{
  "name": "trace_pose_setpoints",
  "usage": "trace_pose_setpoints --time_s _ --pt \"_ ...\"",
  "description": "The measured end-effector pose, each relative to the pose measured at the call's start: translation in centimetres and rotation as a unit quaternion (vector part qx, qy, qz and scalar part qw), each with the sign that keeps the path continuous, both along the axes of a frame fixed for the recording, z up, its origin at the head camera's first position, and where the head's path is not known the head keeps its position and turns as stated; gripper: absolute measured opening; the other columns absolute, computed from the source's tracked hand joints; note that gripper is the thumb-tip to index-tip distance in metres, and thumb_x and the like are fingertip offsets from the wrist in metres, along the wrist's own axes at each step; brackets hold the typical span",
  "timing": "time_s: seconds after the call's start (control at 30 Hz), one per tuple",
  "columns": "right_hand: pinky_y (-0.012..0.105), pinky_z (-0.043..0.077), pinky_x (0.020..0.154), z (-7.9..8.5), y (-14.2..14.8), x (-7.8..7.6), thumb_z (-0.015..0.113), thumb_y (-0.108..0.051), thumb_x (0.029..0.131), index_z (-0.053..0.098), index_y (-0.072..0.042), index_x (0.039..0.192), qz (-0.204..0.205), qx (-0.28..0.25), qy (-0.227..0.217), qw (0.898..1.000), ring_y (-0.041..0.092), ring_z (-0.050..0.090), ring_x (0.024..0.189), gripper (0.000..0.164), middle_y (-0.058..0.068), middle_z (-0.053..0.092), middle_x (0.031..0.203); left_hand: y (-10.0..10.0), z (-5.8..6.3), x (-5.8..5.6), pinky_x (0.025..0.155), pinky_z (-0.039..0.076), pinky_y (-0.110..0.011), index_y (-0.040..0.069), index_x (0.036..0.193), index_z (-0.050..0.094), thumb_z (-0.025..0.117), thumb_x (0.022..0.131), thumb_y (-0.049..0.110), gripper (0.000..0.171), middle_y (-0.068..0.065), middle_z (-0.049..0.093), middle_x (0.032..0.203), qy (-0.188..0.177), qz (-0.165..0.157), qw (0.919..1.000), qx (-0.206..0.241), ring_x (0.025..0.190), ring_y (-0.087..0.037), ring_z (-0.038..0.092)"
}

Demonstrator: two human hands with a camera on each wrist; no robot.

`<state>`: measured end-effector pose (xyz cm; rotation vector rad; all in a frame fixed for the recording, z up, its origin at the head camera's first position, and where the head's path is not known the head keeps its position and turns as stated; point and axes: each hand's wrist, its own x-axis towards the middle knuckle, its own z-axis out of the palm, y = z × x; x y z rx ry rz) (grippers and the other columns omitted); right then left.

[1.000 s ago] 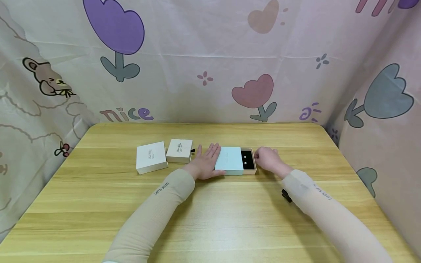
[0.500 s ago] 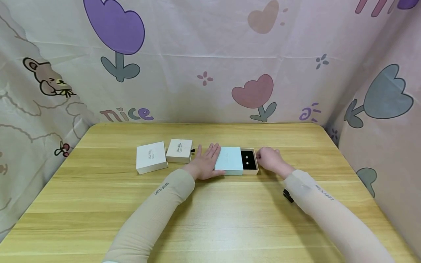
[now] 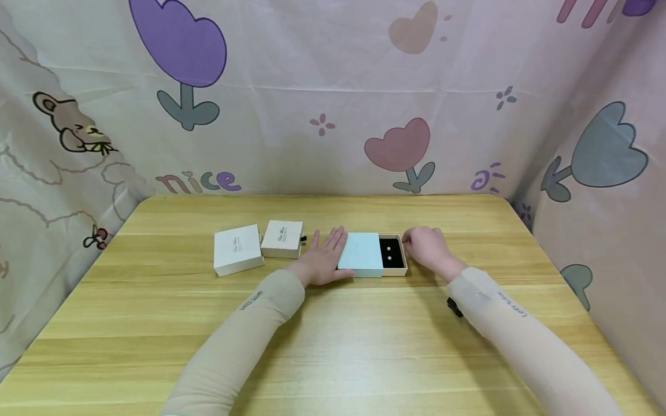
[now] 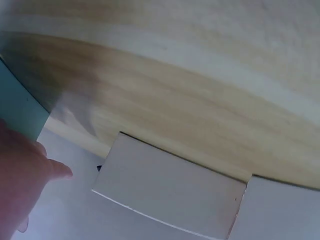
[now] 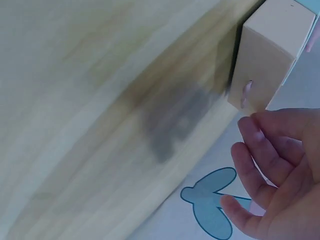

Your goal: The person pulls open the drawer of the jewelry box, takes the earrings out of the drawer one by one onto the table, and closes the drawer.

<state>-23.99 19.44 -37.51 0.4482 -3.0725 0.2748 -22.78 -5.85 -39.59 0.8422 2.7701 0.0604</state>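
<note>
A light-blue sleeve box (image 3: 361,254) lies on the table with its pale drawer (image 3: 406,264) part-way out to the right. Inside the drawer, a pair of pearl-like stud earrings (image 3: 389,253) sits on a black pad. My left hand (image 3: 324,258) rests with spread, straight fingers against the sleeve's left side. At the drawer's far right corner is my right hand (image 3: 429,249). In the right wrist view its fingers curl loosely, the tips at the corner of the drawer's end wall. A ribbon loop (image 5: 246,94) on that wall hangs free of the fingers.
Two white boxes with printed lids, one larger (image 3: 238,249) and one smaller (image 3: 282,238), stand left of my left hand. A black tab (image 3: 303,238) sticks out of the smaller one. Behind the wooden table (image 3: 333,346) hangs a patterned cloth (image 3: 291,86).
The drawer slid slightly further right out of its sleeve, then stopped. My right hand moved right with it, then shifted slightly back toward the far corner. My left hand stays put.
</note>
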Motion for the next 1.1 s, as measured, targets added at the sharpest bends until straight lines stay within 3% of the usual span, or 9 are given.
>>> trace_pose_setpoints --time_s 0.5,0.73,0.93,1.1 --pt "0.054 0.041 0.09 0.6 -0.4 0.2 0.056 -0.009 0.088 0.072 -0.005 0.096 0.006 -0.007 0.018 1.0 0.033 0.065 0.094 0.019 0.01 0.073 0.092 0.0 0.1 0.1 0.118 0.002 -0.048 0.001 0.149 -0.001 0.031 0.094 0.06 0.087 -0.015 -0.004 0.158 0.01 -0.033 0.9994 0.007 0.146 -0.026 -0.004" --pt "0.051 0.04 0.091 0.3 -1.4 0.5 0.062 -0.01 0.086 0.073 -0.005 0.097 0.055 -0.005 0.062 0.997 0.03 0.062 0.094 0.016 0.009 0.073 0.097 0.1 0.0 0.1 0.118 0.003 -0.047 0.001 0.149 -0.001 0.031 0.095 0.059 0.086 -0.015 -0.004 0.158 0.007 -0.034 0.9994 0.009 0.146 -0.026 -0.004" --pt "0.051 0.038 0.095 -0.4 -2.3 0.6 0.065 -0.009 0.085 0.072 -0.007 0.103 0.108 0.045 0.067 0.991 0.027 0.06 0.099 0.02 0.007 0.072 0.104 0.1 -0.2 0.0 0.118 0.003 -0.046 0.002 0.149 -0.003 0.031 0.095 0.06 0.086 -0.014 -0.006 0.158 0.003 -0.029 0.9995 0.006 0.146 -0.025 -0.006" --pt "0.053 0.038 0.095 -0.8 -2.8 0.7 0.065 -0.006 0.083 0.073 -0.009 0.095 0.12 0.08 0.082 0.986 0.027 0.06 0.094 0.015 0.005 0.073 0.096 0.1 -0.3 -0.1 0.118 0.003 -0.046 0.002 0.149 -0.004 0.03 0.095 0.06 0.087 -0.014 -0.007 0.158 0.003 -0.029 0.9996 0.0 0.146 -0.025 -0.006"
